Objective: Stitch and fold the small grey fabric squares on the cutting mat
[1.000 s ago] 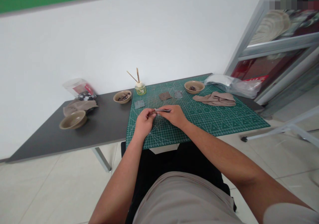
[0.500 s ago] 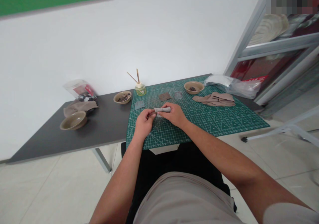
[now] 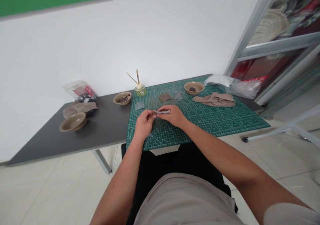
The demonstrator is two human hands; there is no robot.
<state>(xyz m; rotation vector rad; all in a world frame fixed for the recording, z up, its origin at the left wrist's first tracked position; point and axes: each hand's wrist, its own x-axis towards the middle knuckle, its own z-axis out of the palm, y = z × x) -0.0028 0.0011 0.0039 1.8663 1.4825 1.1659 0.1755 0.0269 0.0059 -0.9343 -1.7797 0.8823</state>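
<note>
Both hands meet over the green cutting mat [image 3: 215, 120]. My right hand [image 3: 175, 115] pinches a small grey square piece [image 3: 163, 111], which shows edge-on between the fingertips. My left hand [image 3: 143, 123] has its fingers closed at the piece's left end, on a small dark thing I cannot make out. Just beyond the hands lie three small squares on the mat: a grey one [image 3: 139, 105], a brown one [image 3: 165, 97] and a pale one [image 3: 178, 95].
A dark grey table [image 3: 100, 131] carries three tan bowls [image 3: 73, 122] [image 3: 122, 97] [image 3: 194, 87], a reed diffuser bottle [image 3: 140, 89], a plastic jar on its side [image 3: 78, 89], beige cloths [image 3: 215, 99] [image 3: 78, 107] and a clear plastic bag [image 3: 231, 84]. A glass cabinet [image 3: 280, 51] stands at right.
The grey piece in my right hand has turned from showing its face half a second ago to edge-on. Both hands stay at the same spot on the mat.
</note>
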